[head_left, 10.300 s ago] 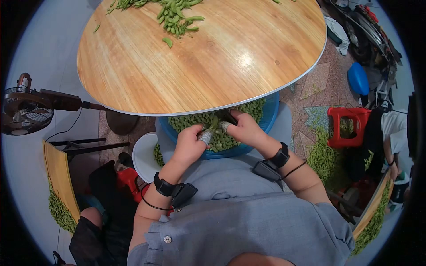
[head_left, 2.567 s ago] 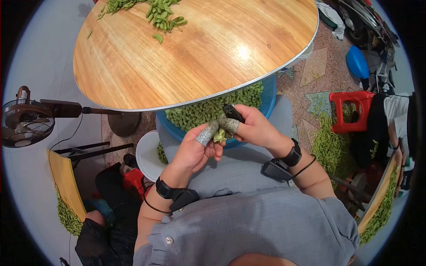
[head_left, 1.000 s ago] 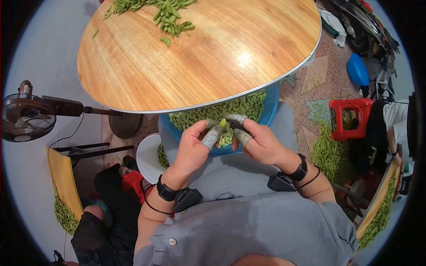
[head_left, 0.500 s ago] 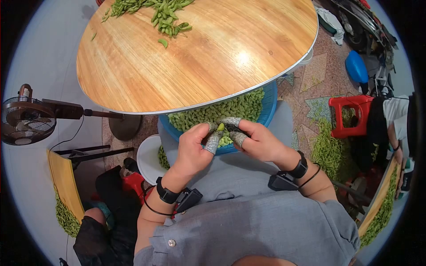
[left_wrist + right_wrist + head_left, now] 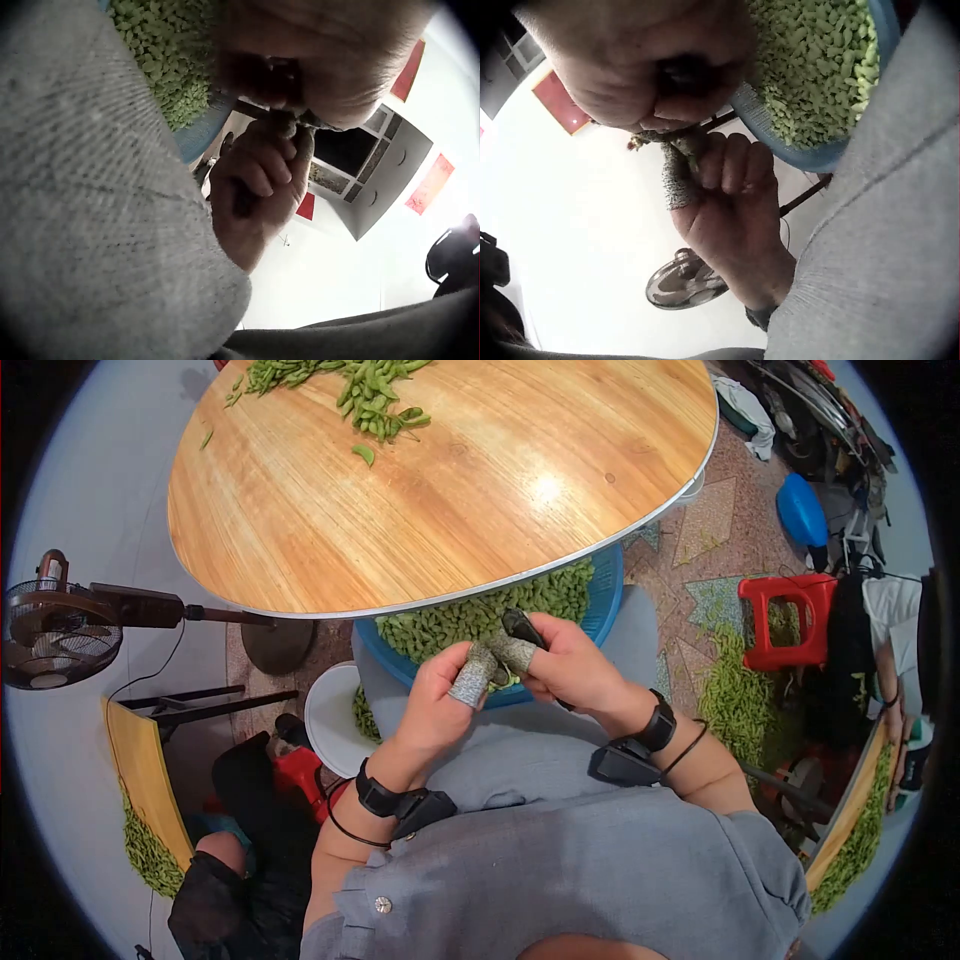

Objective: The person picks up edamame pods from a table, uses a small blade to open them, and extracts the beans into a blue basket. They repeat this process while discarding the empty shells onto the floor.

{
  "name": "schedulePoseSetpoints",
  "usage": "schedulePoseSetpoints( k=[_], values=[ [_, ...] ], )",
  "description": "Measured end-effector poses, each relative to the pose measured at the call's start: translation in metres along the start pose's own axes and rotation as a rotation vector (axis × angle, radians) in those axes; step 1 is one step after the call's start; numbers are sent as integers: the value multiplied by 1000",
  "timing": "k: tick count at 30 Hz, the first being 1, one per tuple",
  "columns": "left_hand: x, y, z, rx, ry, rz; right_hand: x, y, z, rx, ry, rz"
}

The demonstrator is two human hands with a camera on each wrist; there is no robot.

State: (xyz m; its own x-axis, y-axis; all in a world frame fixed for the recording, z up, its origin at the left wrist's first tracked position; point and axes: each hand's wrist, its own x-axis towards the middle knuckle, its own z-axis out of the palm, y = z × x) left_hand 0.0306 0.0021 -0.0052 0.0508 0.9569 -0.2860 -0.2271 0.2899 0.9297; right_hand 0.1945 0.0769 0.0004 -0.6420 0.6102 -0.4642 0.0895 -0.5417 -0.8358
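My left hand, its thumb wrapped in silvery grey tape, pinches a green soybean pod that is mostly hidden behind the fingers. My right hand meets it at the fingertips and grips a slim black tool; its kind I cannot tell. Tape also covers the right thumb. Both hands are over the near side of a blue basin heaped with green soybeans. In the right wrist view the left hand has curled fingers below the basin rim.
A round wooden table overhangs the basin, with soybean pods at its far side. To the left are a white bucket and a fan. A red stool and a floor pile of pods are on the right.
Half a second ago a green tip showed above the left thumb; now the thumbs meet over it. The right hand has turned, bringing the black tool up into view.
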Motion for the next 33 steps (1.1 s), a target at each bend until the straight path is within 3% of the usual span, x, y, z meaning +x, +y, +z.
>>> schedulePoseSetpoints(
  k=[1,2,4,5,7,8,9,10,11,13,14,15,16,17,19,20,22,23,24,25,27,31,33],
  values=[
    [0,2,3,206,65,96,3,3,0,0,0,2],
    [1,-1,1,204,68,95,7,7,1,-42,7,-75],
    [2,-10,-6,686,176,379,9,9,1,-83,11,-149],
    [2,-11,-5,684,178,376,8,8,2,-203,35,-238],
    [2,-11,-2,299,169,133,11,10,0,-328,57,-326],
    [2,-9,-3,296,172,133,15,17,-3,-440,43,-457],
    [3,-6,-5,-89,127,-39,17,19,-5,-551,27,-588],
    [3,-4,-7,-475,76,-210,17,20,-6,-553,24,-585],
    [3,-7,-11,-478,78,-210,17,19,-7,-527,17,-554],
    [5,-16,-18,-641,-119,-200,17,15,-8,-502,9,-522],
    [6,-14,-16,-643,-119,-199,17,12,-8,-192,-58,-270],
    [6,-11,-11,-361,-52,-154,17,10,-8,117,-122,-15],
    [7,-10,-9,-79,15,-106,18,11,-9,114,-123,-14],
    [7,-12,-12,-82,16,-104,20,12,-10,78,-123,13],
    [8,-21,-19,194,-28,80,23,15,-13,40,-123,47],
    [8,-23,-21,190,-26,82,25,15,-15,-22,-116,49],
    [8,-25,-24,190,36,-95,31,20,-19,-88,-111,52],
    [8,-27,-23,187,37,-93,34,25,-19,-317,-59,-151],
    [9,-29,-22,400,65,58,36,27,-18,-545,-6,-356],
    [9,-30,-22,611,94,211,35,26,-18,-549,-8,-354],
    [8,-27,-23,667,97,216,30,12,-9,-892,51,-413],
    [7,-26,-29,625,68,265,32,5,-10,-982,17,-542],
    [5,-22,-28,631,41,300,30,1,-10,-627,-98,-296]
  ],
)
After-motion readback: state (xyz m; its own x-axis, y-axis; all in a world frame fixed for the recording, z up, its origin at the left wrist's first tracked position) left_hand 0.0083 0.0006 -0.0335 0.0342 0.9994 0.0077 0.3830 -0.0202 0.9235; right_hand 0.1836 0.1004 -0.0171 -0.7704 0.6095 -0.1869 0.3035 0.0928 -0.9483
